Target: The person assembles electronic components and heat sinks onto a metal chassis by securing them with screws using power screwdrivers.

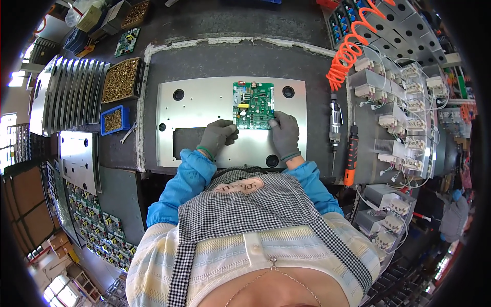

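A green circuit board (261,109) with small mounted parts lies over a flat silver metal plate (199,110) that has round holes and one rectangular cutout. Grey gloves cover both my hands. At the board's lower left corner, my left hand (219,137) is closed, its fingertips gripping the edge. My right hand (285,135) holds the lower right corner, with the thumb against the board and the fingers curled beside it. The undersides of the fingers are hidden, and I cannot tell whether the board touches the plate.
Right of the plate lie a silver air screwdriver (335,123) and an orange-black screwdriver (351,153), below a coiled orange hose (345,59). On the left are a tray of brass fasteners (121,80), a blue bin (115,121), a wrench (129,132) and stacked metal panels (71,94).
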